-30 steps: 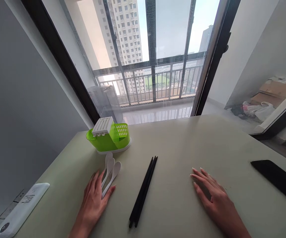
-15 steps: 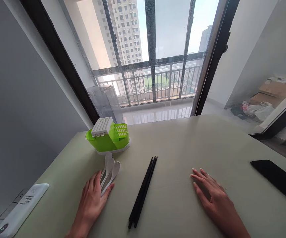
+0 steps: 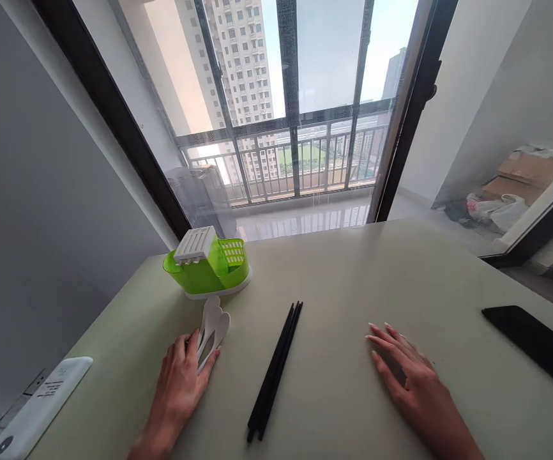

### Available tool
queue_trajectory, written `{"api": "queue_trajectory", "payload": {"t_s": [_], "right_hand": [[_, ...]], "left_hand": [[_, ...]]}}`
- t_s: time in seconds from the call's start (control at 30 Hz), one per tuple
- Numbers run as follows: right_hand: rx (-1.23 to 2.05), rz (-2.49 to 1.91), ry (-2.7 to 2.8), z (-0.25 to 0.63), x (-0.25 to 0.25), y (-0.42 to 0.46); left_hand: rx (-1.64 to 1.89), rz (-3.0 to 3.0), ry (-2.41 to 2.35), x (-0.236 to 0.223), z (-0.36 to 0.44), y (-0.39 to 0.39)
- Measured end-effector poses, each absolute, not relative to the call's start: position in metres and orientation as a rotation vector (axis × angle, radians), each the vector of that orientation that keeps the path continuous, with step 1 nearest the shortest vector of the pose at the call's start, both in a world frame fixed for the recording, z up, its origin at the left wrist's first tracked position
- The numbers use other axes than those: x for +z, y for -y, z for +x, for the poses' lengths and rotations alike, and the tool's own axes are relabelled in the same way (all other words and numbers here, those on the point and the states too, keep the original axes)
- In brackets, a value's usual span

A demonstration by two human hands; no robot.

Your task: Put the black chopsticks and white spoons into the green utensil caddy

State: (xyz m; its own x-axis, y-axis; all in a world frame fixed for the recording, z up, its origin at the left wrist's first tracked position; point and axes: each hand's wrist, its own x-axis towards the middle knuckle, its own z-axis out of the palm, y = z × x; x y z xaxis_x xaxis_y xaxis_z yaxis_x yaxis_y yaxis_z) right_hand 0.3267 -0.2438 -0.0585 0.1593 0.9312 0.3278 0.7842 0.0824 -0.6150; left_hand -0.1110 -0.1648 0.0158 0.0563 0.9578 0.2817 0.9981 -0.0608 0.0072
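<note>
My left hand (image 3: 177, 386) rests on the pale green table (image 3: 343, 281), its fingers and thumb closed around the handles of three white spoons (image 3: 212, 326). The spoon bowls point away from me toward a green cutlery holder (image 3: 207, 267) with a white slotted insert. A bundle of black chopsticks (image 3: 274, 374) lies diagonally just right of that hand. My right hand (image 3: 408, 377) lies flat on the table with fingers stretched out, holding nothing, well to the right of the chopsticks.
A black phone (image 3: 535, 345) lies near the right table edge. A white power strip (image 3: 37, 409) sits at the near left corner by the grey wall. Beyond the table is a glass balcony door; boxes and bags sit on the floor at right.
My left hand has drawn the three spoons together from a fan into a tight bunch, with its thumb and fingers closing round the handles. The right hand has stayed put.
</note>
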Motion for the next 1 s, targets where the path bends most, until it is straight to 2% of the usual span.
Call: {"api": "queue_trajectory", "payload": {"t_s": [1.0], "right_hand": [[0.248,-1.735,1.664,0.329,-0.058,0.244]], "left_hand": [[-0.185,-2.181,2.079,0.022,-0.09,0.173]]}}
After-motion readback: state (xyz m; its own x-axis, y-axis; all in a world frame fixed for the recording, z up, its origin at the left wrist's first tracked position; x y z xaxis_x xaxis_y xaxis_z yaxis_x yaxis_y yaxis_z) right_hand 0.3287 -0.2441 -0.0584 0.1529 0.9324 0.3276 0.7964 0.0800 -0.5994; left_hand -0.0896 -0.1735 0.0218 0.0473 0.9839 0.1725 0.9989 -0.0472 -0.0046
